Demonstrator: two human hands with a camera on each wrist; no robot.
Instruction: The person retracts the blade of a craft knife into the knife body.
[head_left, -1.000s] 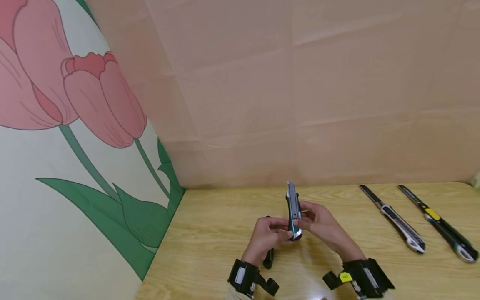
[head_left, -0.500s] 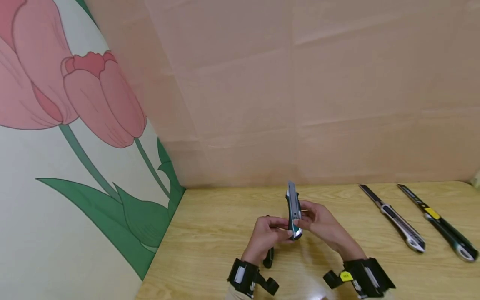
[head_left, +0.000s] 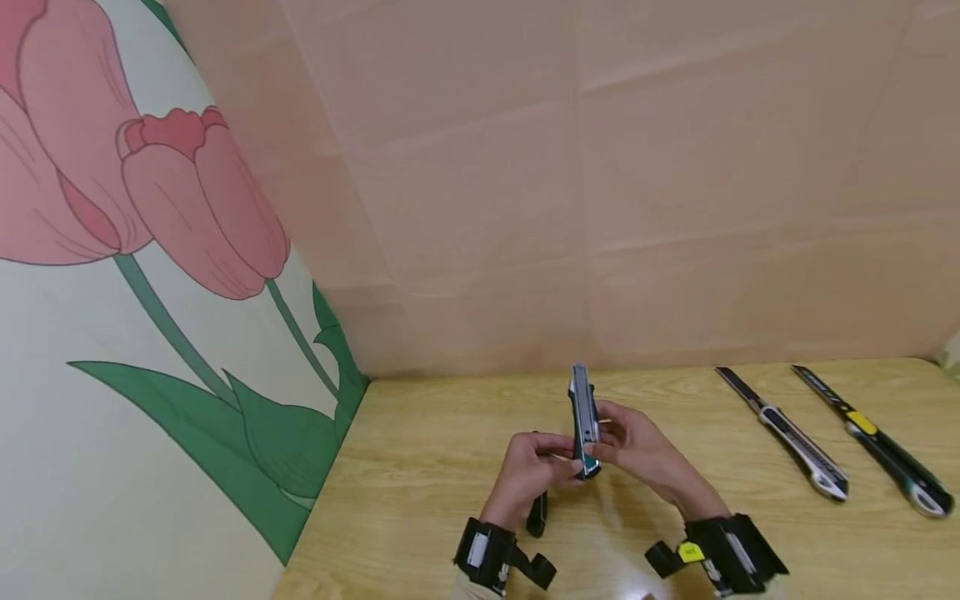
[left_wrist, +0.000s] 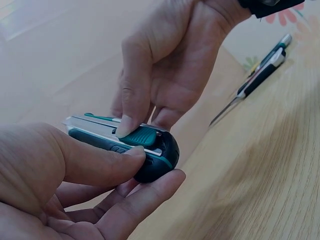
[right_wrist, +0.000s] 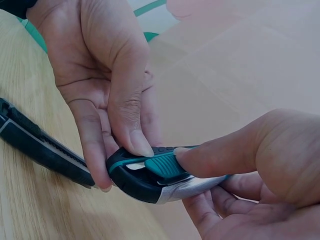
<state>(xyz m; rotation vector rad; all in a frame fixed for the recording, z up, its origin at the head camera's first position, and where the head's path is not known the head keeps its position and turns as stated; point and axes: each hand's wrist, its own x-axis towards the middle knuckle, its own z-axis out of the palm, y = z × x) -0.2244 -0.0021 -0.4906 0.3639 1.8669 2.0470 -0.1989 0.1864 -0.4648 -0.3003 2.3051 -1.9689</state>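
Note:
A silver, black and teal utility knife (head_left: 583,417) is held up over the table between both hands, its nose pointing up and away. My left hand (head_left: 531,473) pinches its rounded black butt end between thumb and fingers. With its thumb against the ridged teal slider (left_wrist: 141,136), my right hand (head_left: 648,454) grips the body from the other side. In the right wrist view, the slider sits close to the butt end. Behind my left hand lies a black cutter (head_left: 537,515) on the table, mostly covered by that hand in the head view.
Two long cutters lie at the right of the wooden table (head_left: 420,492): a silver and black one (head_left: 802,450) and a black one with a yellow patch (head_left: 888,454). Brown paper (head_left: 600,183) covers the back wall. Painted tulips (head_left: 202,200) decorate the left wall.
The head view has shifted slightly. Both hands keep their hold on the utility knife, with hardly any movement against it.

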